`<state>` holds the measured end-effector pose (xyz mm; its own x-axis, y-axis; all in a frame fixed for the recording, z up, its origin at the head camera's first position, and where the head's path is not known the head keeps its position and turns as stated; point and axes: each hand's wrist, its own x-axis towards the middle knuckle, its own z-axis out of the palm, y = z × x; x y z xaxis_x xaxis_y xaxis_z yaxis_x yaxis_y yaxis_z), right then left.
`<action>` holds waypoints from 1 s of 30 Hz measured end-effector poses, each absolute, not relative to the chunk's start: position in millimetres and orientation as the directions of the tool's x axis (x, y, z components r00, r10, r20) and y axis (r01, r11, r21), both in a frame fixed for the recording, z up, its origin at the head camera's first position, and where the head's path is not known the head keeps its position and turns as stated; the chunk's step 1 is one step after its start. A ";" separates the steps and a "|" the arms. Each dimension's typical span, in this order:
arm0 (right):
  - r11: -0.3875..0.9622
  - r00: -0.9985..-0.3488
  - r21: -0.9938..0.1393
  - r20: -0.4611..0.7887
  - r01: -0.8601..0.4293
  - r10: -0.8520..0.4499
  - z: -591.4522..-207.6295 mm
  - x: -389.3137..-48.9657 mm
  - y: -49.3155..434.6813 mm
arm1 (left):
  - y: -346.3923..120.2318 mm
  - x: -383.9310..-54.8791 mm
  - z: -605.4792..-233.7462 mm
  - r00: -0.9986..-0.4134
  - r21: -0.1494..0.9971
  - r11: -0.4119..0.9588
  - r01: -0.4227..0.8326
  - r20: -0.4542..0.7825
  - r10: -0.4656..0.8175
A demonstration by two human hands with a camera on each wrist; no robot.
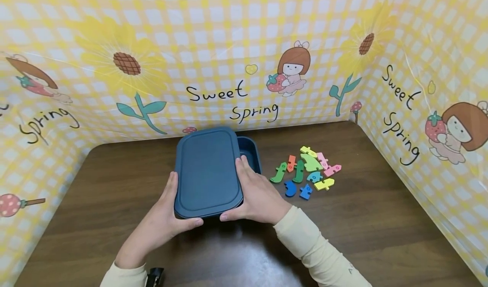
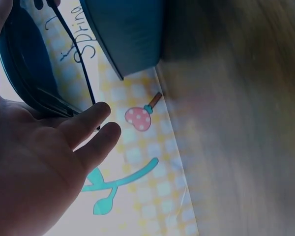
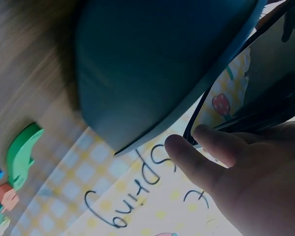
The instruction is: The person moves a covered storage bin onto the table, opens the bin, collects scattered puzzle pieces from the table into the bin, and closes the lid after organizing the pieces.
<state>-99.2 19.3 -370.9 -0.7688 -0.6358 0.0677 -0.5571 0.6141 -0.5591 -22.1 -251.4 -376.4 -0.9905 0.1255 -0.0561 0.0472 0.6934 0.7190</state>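
Lid, head view: dark blue rectangular lid [image 1: 207, 172] with rounded corners, long axis running away from the person toward the back wall, flat face up and tilted slightly, its far right corner overlapping the box.
Box, head view: one dark blue box [image 1: 249, 152], open, only its right part showing from behind the lid, standing on the brown table [image 1: 381, 219].
Hands, head view: left hand [image 1: 167, 215] grips the lid's left edge and near corner, thumb curled under the near edge; right hand [image 1: 257, 194] grips the right edge, fingers laid along the side and thumb at the near edge. The lid sits between the two hands, touching both.
Puzzle pieces, head view: a loose cluster of about eleven coloured puzzle pieces [image 1: 306, 172] in green, yellow, pink, orange and blue, lying on the table just to the right of the right hand and the box.
Surround, head view: yellow checked backdrop [image 1: 228, 45] on three sides, printed with sunflowers and "Sweet Spring".
Left wrist view: the palm of the left hand [image 2: 44, 167] lies against the lid's rim [image 2: 29, 73], fingers loosely bent along it; the box's corner [image 2: 128, 34] shows beyond, apart from the hand.
Right wrist view: the right hand [image 3: 246, 182] holds the lid's edge with its fingertips [image 3: 187, 152]; the box's underside [image 3: 152, 69] fills the upper frame; one green piece [image 3: 22, 152] and others lie blurred at the left.
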 end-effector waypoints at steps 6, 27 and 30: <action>0.603 -0.760 -0.556 0.083 -0.572 -0.645 -369.9 -94.5 4.6 | -264.9 -12.7 -373.2 -0.991 0.725 0.688 0.040 -0.056 0.118; 0.605 -0.747 -0.525 0.094 -0.599 -0.658 -349.7 -65.8 -59.6 | -328.2 24.1 -350.0 -0.994 0.744 0.668 0.000 -0.073 0.082; 0.606 -0.741 -0.507 0.104 -0.613 -0.663 -347.8 -60.6 -69.3 | -337.7 31.3 -347.6 -0.993 0.755 0.656 -0.015 -0.087 0.078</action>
